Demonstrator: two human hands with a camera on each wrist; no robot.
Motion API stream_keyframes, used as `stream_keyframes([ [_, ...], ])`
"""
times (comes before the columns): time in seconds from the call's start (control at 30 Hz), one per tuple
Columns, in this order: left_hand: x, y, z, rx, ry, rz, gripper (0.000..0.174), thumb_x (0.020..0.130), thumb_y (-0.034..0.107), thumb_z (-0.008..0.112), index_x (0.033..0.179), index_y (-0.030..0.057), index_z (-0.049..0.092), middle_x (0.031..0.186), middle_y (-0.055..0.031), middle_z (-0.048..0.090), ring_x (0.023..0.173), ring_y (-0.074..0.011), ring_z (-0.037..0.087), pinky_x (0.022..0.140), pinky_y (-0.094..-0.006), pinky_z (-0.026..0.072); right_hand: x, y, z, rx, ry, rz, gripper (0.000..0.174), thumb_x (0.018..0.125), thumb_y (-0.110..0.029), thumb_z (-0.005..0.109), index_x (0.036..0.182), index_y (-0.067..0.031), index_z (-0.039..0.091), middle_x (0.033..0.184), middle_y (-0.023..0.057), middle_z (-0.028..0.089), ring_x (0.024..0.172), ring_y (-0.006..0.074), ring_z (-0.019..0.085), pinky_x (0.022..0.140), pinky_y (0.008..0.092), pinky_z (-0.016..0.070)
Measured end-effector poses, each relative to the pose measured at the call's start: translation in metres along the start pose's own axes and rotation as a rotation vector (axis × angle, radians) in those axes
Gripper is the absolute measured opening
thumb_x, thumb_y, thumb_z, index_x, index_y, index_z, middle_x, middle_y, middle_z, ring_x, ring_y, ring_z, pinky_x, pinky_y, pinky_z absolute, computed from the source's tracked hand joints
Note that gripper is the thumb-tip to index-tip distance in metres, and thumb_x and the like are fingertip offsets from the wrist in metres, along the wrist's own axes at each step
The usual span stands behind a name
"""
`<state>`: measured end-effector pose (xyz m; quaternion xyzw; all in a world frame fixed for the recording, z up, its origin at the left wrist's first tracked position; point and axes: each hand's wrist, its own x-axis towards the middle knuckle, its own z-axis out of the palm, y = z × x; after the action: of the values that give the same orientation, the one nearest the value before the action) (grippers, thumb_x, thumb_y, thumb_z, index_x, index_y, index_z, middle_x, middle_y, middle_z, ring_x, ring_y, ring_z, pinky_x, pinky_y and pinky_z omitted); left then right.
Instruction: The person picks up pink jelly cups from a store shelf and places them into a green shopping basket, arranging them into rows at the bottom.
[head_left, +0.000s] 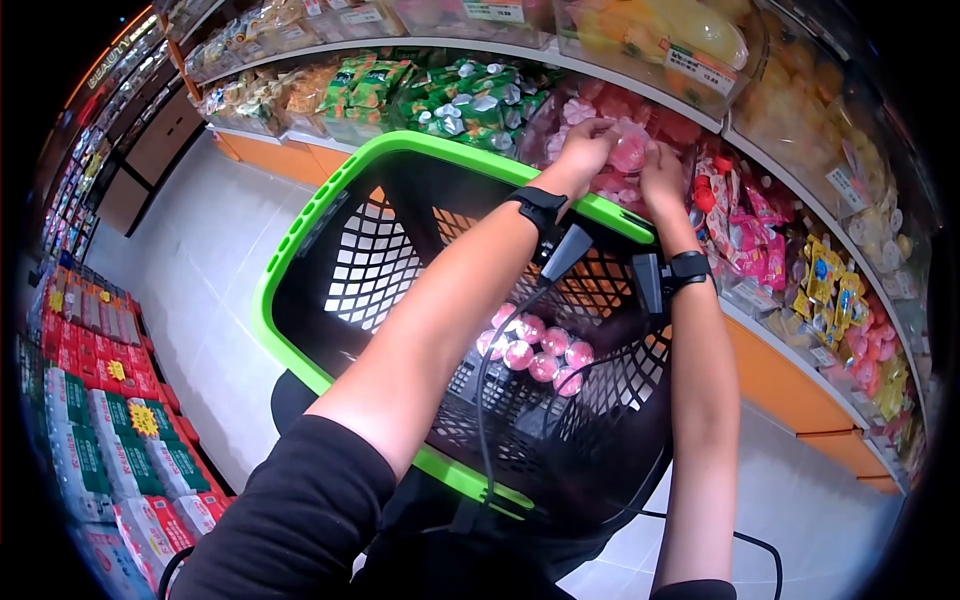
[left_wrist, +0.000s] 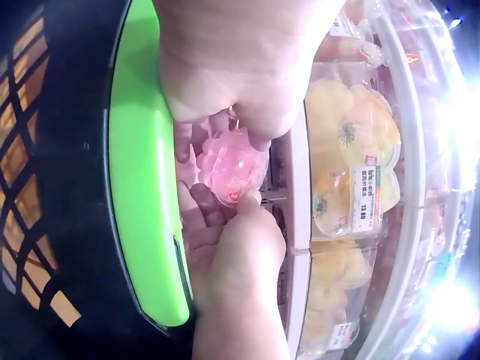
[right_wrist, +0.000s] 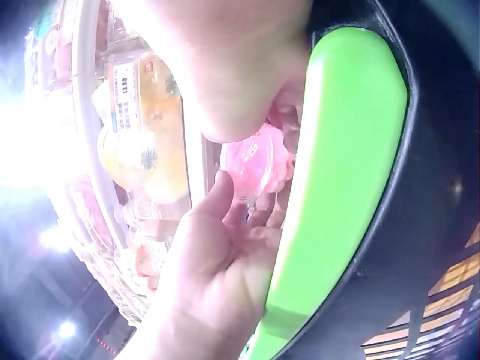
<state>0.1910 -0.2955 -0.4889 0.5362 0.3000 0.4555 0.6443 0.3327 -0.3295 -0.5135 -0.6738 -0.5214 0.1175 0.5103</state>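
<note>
Both hands meet over a shelf bin of pink packs. Between them is a pink, scallop-edged jelly cup point(head_left: 628, 150) with a clear, shiny cover. My left hand point(head_left: 588, 152) holds its left side, fingers curled behind it. On the other side my right hand point(head_left: 660, 178) grips it, the thumb on its edge in the left wrist view, where the jelly cup point(left_wrist: 236, 169) faces the camera. Below the forearms, the black shopping basket point(head_left: 283, 263) with a bright green rim holds several round pink packs point(head_left: 540, 350) at its bottom.
Green snack packs point(head_left: 470, 105) lie left of the hands. Pink bags point(head_left: 750, 230) and yellow packs point(head_left: 832, 280) fill bins at right. Above, a shelf edge point(head_left: 640, 75) carries large yellow fruit-shaped packs point(head_left: 655, 28). Stacked red and green packs point(head_left: 110, 400) stand at far left. Cables hang across the basket.
</note>
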Motion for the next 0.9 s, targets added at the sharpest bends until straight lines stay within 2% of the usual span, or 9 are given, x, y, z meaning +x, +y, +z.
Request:
stream_keyframes([
  [0.07, 0.001, 0.001, -0.003, -0.058, -0.009, -0.016, 0.035, 0.090, 0.019, 0.058, 0.122, 0.0060, 0.050, 0.108, -0.0078, 0.056, 0.091, -0.0218, 0.060, 0.073, -0.0375, 0.0534, -0.002, 0.001, 0.001, 0.191, -0.030, -0.009, 0.037, 0.098, -0.025, 0.041, 0.112, 0.0060, 0.054, 0.091, 0.0134, 0.060, 0.068, 0.0205, 0.065, 0.054, 0.0288, 0.0545],
  [0.1, 0.001, 0.001, -0.005, -0.092, -0.006, -0.021, 0.036, 0.090, 0.018, 0.058, 0.123, 0.0059, 0.049, 0.108, -0.0077, 0.056, 0.091, -0.0216, 0.060, 0.073, -0.0373, 0.0533, -0.003, 0.001, 0.002, 0.239, -0.013, 0.006, 0.035, 0.095, -0.028, 0.043, 0.112, 0.0001, 0.056, 0.093, 0.0190, 0.064, 0.073, 0.0235, 0.068, 0.065, 0.0337, 0.0535],
  [0.2, -0.007, 0.006, -0.005, -0.151, -0.014, -0.042, 0.038, 0.089, 0.014, 0.057, 0.125, 0.0063, 0.047, 0.107, -0.0080, 0.057, 0.089, -0.0211, 0.060, 0.072, -0.0368, 0.0533, -0.007, -0.011, -0.003, 0.292, -0.030, 0.049, 0.036, 0.094, -0.030, 0.046, 0.108, 0.0010, 0.058, 0.089, 0.0162, 0.065, 0.071, 0.0214, 0.065, 0.067, 0.0324, 0.0513],
  [0.4, -0.011, 0.016, -0.004, -0.165, -0.101, -0.110, 0.039, 0.087, 0.009, 0.055, 0.125, 0.0054, 0.048, 0.105, -0.0096, 0.059, 0.088, -0.0211, 0.061, 0.074, -0.0375, 0.0527, -0.009, -0.016, -0.008, 0.243, 0.167, -0.208, 0.039, 0.092, -0.035, 0.051, 0.095, 0.0016, 0.063, 0.075, 0.0107, 0.064, 0.066, 0.0154, 0.056, 0.065, 0.0295, 0.0447],
  [0.53, -0.015, 0.019, -0.006, -0.198, -0.172, -0.221, 0.033, 0.087, 0.008, 0.054, 0.119, 0.0001, 0.052, 0.105, -0.0092, 0.060, 0.090, -0.0221, 0.061, 0.076, -0.0381, 0.0521, -0.010, -0.016, -0.009, 0.218, 0.122, -0.136, 0.041, 0.090, -0.038, 0.055, 0.093, 0.0021, 0.063, 0.069, 0.0082, 0.062, 0.065, 0.0115, 0.054, 0.063, 0.0282, 0.0438],
  [0.63, -0.016, 0.020, -0.010, -0.262, -0.190, -0.200, 0.028, 0.087, 0.008, 0.054, 0.113, -0.0024, 0.055, 0.106, -0.0092, 0.060, 0.092, -0.0228, 0.061, 0.079, -0.0383, 0.0521, -0.017, -0.026, -0.014, 0.243, 0.122, -0.070, 0.043, 0.089, -0.039, 0.057, 0.093, 0.0027, 0.064, 0.077, 0.0095, 0.064, 0.066, 0.0135, 0.058, 0.065, 0.0288, 0.0467],
  [0.73, -0.026, 0.030, -0.008, -0.299, -0.127, -0.203, 0.031, 0.087, 0.009, 0.055, 0.115, -0.0034, 0.053, 0.109, -0.0104, 0.059, 0.099, -0.0223, 0.059, 0.087, -0.0387, 0.0499, -0.026, -0.048, -0.017, 0.437, 0.027, 0.237, 0.043, 0.088, -0.038, 0.059, 0.102, 0.0031, 0.061, 0.089, 0.0119, 0.065, 0.073, 0.0173, 0.062, 0.074, 0.0303, 0.0497],
  [0.83, -0.015, 0.019, -0.014, -0.527, -0.127, -0.215, 0.025, 0.084, 0.008, 0.055, 0.108, -0.0011, 0.056, 0.104, -0.0132, 0.060, 0.093, -0.0225, 0.061, 0.076, -0.0359, 0.0526, -0.032, -0.053, -0.016, 0.459, -0.020, 0.185, 0.043, 0.088, -0.040, 0.061, 0.100, 0.0007, 0.062, 0.086, 0.0067, 0.062, 0.067, 0.0124, 0.061, 0.048, 0.0263, 0.0545],
  [0.9, -0.006, 0.004, -0.019, -0.596, -0.188, -0.215, 0.024, 0.084, 0.008, 0.055, 0.105, -0.0009, 0.055, 0.103, -0.0131, 0.060, 0.092, -0.0233, 0.061, 0.077, -0.0369, 0.0531, -0.006, 0.012, 0.004, 0.320, 0.037, -0.134, 0.042, 0.087, -0.039, 0.062, 0.100, 0.0006, 0.062, 0.087, 0.0062, 0.062, 0.066, 0.0115, 0.060, 0.049, 0.0253, 0.0538],
])
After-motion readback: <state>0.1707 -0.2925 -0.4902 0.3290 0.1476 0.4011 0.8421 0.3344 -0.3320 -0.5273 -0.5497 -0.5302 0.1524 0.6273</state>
